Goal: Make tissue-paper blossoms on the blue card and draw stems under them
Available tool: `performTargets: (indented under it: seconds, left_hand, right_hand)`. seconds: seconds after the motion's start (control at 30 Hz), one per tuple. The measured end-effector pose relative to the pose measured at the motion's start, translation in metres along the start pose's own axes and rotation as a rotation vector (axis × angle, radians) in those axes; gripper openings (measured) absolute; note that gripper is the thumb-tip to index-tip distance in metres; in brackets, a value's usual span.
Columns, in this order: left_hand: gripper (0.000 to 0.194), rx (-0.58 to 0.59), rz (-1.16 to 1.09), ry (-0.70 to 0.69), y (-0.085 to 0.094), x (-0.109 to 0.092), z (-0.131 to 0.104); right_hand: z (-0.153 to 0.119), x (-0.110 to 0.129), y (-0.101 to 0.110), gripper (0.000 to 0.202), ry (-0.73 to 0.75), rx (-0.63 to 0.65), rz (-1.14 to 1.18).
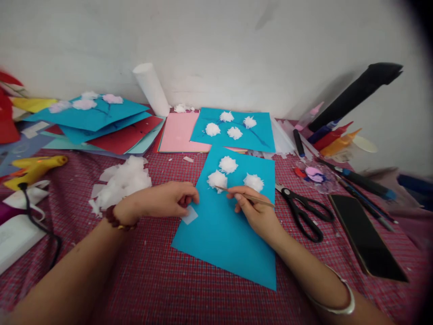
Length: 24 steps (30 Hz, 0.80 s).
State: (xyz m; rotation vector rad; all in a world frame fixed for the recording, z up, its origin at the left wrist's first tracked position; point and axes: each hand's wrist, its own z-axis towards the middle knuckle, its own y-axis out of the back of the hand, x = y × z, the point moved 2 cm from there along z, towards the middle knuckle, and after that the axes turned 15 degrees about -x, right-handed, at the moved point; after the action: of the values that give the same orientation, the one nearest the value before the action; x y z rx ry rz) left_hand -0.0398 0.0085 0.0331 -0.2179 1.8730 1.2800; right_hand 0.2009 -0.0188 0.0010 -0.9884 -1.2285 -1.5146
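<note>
The right hand (259, 214) pinches a thin wooden stick (257, 199), its tip at a white tuft (217, 179) on the blue sheet (230, 239). The left hand (165, 199) curls at a white square (190, 215) — whether it grips it, I cannot tell. Black scissors (294, 206) (handles spread) lie beside the sheet, a phone (367, 237) farther right.

A red checked cloth (149, 271) covers the bench (189, 289); on it lie blue paper (230, 241), scissors (290, 197) and a phone (367, 237).
</note>
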Motion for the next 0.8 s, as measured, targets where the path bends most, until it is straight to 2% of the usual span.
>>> performTargets:
  seconds: [0.1, 0.2, 0.4, 0.53, 0.57, 0.67, 0.8]
  left_hand:
    - [0.019, -0.009, 0.167, -0.087, -0.003, -0.006, -0.001]
    - [0.009, 0.017, 0.203, -0.117, -0.006, -0.008, 0.0]
    - [0.006, 0.003, 0.076, -0.074, 0.003, 0.0, -0.002]
    - [0.026, -0.051, 0.17, -0.056, 0.003, -0.002, -0.005]
    - [0.026, -0.055, 0.205, -0.063, 0.002, -0.004, -0.005]
    - [0.007, -0.029, 0.273, -0.087, -0.004, -0.012, -0.003]
    - [0.011, -0.084, 0.227, -0.047, -0.005, -0.007, 0.002]
  right_hand:
    - [0.0, 0.001, 0.0, 0.019, 0.01, 0.01, -0.006]
    - [0.0, 0.001, 0.0, 0.019, 0.006, 0.016, -0.006]
    - [0.0, 0.0, 0.0, 0.02, 0.005, 0.018, -0.01]
    - [0.0, -0.002, 0.001, 0.02, 0.006, 0.03, -0.021]
    - [0.0, -0.003, 0.001, 0.02, 0.003, 0.033, -0.02]
    - [-0.001, -0.005, 0.001, 0.02, -0.006, 0.044, -0.004]
    - [-0.003, -0.004, 0.001, 0.02, 0.001, 0.039, -0.005]
